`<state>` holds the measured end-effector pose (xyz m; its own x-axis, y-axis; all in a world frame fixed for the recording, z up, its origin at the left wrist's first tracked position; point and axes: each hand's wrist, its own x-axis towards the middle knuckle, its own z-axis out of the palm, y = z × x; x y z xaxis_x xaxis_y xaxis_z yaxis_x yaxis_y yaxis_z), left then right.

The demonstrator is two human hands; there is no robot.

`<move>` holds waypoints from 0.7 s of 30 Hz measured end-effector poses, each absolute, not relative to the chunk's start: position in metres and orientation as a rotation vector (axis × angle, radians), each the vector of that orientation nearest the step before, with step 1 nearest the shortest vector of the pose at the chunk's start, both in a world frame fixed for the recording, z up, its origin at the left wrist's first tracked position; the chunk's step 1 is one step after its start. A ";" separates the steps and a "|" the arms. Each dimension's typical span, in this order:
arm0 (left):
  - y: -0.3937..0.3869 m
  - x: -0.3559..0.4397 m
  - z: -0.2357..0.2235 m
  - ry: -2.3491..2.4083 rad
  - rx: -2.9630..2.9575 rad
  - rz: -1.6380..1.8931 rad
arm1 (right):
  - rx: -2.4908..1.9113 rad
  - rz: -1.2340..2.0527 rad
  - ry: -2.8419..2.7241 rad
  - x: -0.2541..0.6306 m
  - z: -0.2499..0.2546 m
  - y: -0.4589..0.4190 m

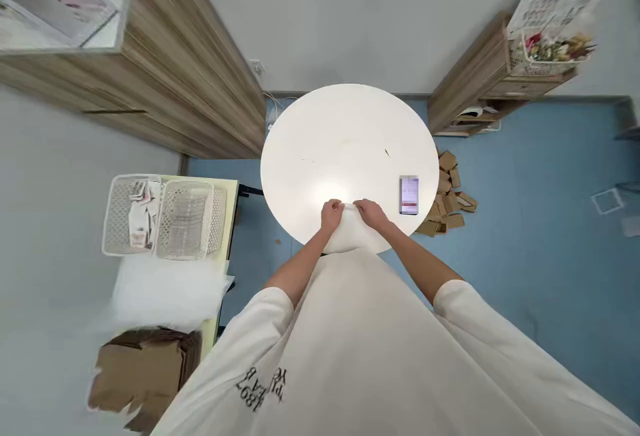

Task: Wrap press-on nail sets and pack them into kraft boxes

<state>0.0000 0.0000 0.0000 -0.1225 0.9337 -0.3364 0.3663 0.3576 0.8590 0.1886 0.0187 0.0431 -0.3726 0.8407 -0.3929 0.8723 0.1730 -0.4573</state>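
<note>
My left hand (331,215) and my right hand (371,213) are close together over the near part of the round white table (345,129). Fingers of both hands are pinched on the upper edge of a thin whitish sheet (350,226), one hand at each end of that edge. The sheet hangs or lies between my wrists, down toward my shirt; white against white, its material and full outline are hard to make out. To the right of my right hand, a phone (409,195) lies on the table with its screen lit.
On a side table at left are two white baskets (163,219) with flat packets, a white stack of soft sheets (167,291) and brown cardboard (143,366). Small cardboard boxes (447,199) lie on the floor at right. Wooden cabinets (200,76) flank the table.
</note>
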 end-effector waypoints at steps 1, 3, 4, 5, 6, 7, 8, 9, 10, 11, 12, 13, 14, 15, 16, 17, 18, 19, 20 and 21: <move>0.000 0.000 0.000 1.677 1.167 0.755 | 1.728 -0.994 2.357 0.189 0.044 0.019; 0.001 0.000 -0.002 1.675 1.156 0.752 | 1.724 -1.020 2.347 0.189 0.044 0.018; 0.000 0.001 -0.002 1.678 1.149 0.750 | 1.722 -1.033 2.347 0.190 0.044 0.018; 0.000 0.001 -0.003 1.681 1.141 0.750 | 1.722 -1.049 2.349 0.190 0.043 0.018; 0.000 0.002 -0.003 1.688 1.132 0.750 | 1.722 -1.062 2.356 0.191 0.042 0.018; 0.000 0.002 -0.004 1.697 1.123 0.749 | 1.722 -1.072 2.365 0.192 0.041 0.018; -0.001 0.003 -0.004 1.707 1.113 0.747 | 1.719 -1.081 2.373 0.192 0.040 0.018; -0.001 0.003 -0.004 1.713 1.103 0.742 | 1.714 -1.086 2.378 0.193 0.039 0.018; -0.002 0.003 -0.004 1.716 1.096 0.738 | 1.706 -1.087 2.382 0.194 0.038 0.018; -0.002 0.003 -0.003 1.715 1.090 0.735 | 1.696 -1.084 2.385 0.195 0.038 0.018; -0.002 0.003 -0.002 1.713 1.086 0.732 | 1.685 -1.075 2.388 0.195 0.037 0.018; -0.002 0.003 -0.001 1.712 1.082 0.729 | 1.670 -1.059 2.393 0.196 0.037 0.018; -0.001 0.003 0.001 1.715 1.079 0.725 | 1.654 -1.036 2.400 0.196 0.037 0.018; -0.001 0.003 0.003 1.719 1.076 0.720 | 1.634 -1.007 2.408 0.196 0.037 0.018; 0.000 0.003 0.004 1.722 1.072 0.716 | 1.612 -0.977 2.418 0.197 0.037 0.019; 0.000 0.003 0.005 1.725 1.069 0.711 | 1.589 -0.950 2.428 0.197 0.037 0.019; 0.001 0.004 0.006 1.729 1.066 0.707 | 1.566 -0.926 2.438 0.197 0.036 0.020; 0.001 0.004 0.007 1.732 1.063 0.705 | 1.545 -0.907 2.446 0.198 0.036 0.020; 0.002 0.004 0.008 1.735 1.059 0.704 | 1.524 -0.894 2.455 0.198 0.036 0.021; 0.002 0.005 0.008 1.740 1.055 0.701 | 1.504 -0.887 2.462 0.199 0.036 0.022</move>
